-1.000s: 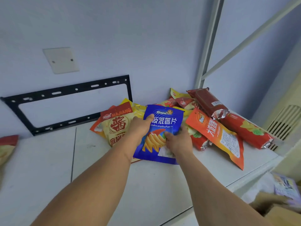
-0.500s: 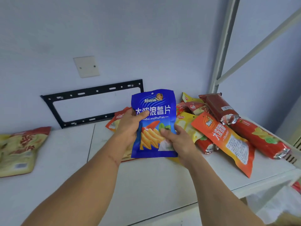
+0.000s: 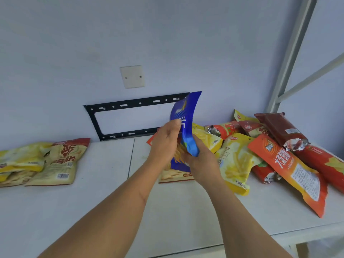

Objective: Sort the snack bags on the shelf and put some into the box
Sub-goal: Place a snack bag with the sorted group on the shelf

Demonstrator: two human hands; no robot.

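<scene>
head view is showing both hands working on one blue snack bag (image 3: 186, 125), which is now standing nearly edge-on to the camera. half a second ago its printed face was turned square toward the viewer, so the person is twisting it round while lifting it clear of the heap. the left hand (image 3: 164, 144) is pinching the bag's near edge, thumb pressed on the front, and the right hand (image 3: 202, 161) is gripping its lower corner from beneath, fingers curled round the foil. the bag is hanging above the white shelf (image 3: 104, 207), touching none of the other packs.

to the right, the unsorted pile is lying against the shelf post: a yellow bag (image 3: 236, 161), a long orange bag (image 3: 290, 170) draped over red ones, and a dark red pack (image 3: 281, 127) on top. at the far left a group of yellow and red bags (image 3: 46, 162) is lying well apart from that pile. the camera is also swinging left, and that group is coming fully into sight.

judging from this, the blue bag is probably being checked and carried toward a sorted spot. the box is not in sight now, so packing is not yet under way.
</scene>
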